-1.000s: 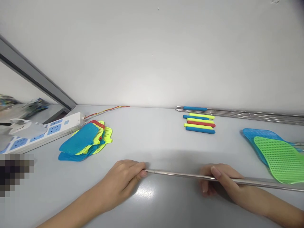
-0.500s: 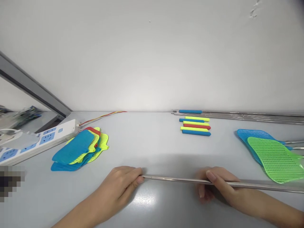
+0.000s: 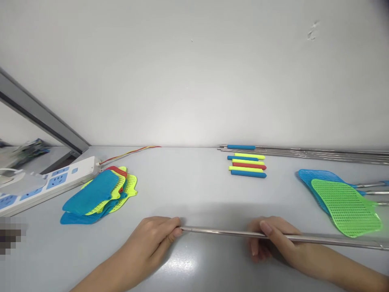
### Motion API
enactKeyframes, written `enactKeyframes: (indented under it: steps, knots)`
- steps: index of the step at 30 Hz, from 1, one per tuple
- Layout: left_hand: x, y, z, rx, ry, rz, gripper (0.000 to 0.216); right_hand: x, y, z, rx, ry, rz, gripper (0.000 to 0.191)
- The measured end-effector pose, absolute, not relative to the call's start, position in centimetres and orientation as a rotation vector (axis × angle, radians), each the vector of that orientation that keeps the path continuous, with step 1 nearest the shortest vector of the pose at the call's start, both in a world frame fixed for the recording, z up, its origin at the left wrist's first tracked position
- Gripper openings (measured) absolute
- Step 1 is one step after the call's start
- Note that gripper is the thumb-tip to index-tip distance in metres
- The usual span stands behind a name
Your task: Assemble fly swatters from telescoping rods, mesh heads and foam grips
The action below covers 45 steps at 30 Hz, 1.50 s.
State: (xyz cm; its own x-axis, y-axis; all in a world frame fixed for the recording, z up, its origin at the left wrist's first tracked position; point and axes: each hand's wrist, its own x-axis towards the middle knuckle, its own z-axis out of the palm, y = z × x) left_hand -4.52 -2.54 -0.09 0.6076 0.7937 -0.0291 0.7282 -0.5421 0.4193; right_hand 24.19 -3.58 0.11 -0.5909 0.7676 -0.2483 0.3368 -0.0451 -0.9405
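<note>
My left hand (image 3: pixel 159 235) pinches the thin left end of a telescopic metal rod (image 3: pixel 219 232) between thumb and fingers. Farther along the same rod, my right hand (image 3: pixel 272 237) grips it with the thumb on top and fingers curled underneath; those lower fingers are slightly blurred. The rod lies nearly level across the front of the table and thickens towards the right. Beyond the right hand, a green fly swatter (image 3: pixel 346 207) overlaps blue fly swatters (image 3: pixel 319 175) with metal shafts. A pile of blue, yellow and red fly swatter heads (image 3: pixel 94 192) rests beyond my left hand.
Several coloured plastic sleeves (image 3: pixel 247 173) lie side by side near the wall (image 3: pixel 188 81). Behind them runs a bundle of metal rods (image 3: pixel 304 153). A white power strip (image 3: pixel 75 172) with a plug and thin coloured wires (image 3: pixel 130 153) occupies the left side of the grey table (image 3: pixel 182 182).
The view has shifted slightly, so the table items appear a little lower and farther left. Both hands keep hold of the rod in nearly the same places.
</note>
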Motion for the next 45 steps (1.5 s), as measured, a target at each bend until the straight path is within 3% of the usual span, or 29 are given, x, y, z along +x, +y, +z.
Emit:
enactKeyframes:
  steps: [23, 34, 45]
  knots:
    - [-4.2, -3.1, -0.1, 2.358, 1.26, 0.182, 0.025, 23.8, -3.6, 0.3, -1.236, -1.83, 1.683, 0.048]
    - [-4.0, -3.0, 0.3, 2.294, 1.335, 0.157, 0.024, 23.6, -2.5, -1.6, -1.043, -1.33, 1.898, 0.047]
    - [-4.2, -2.6, 0.0, 2.138, 1.37, 0.239, 0.026, 23.3, -2.3, -1.3, -1.105, -1.203, 1.842, 0.042]
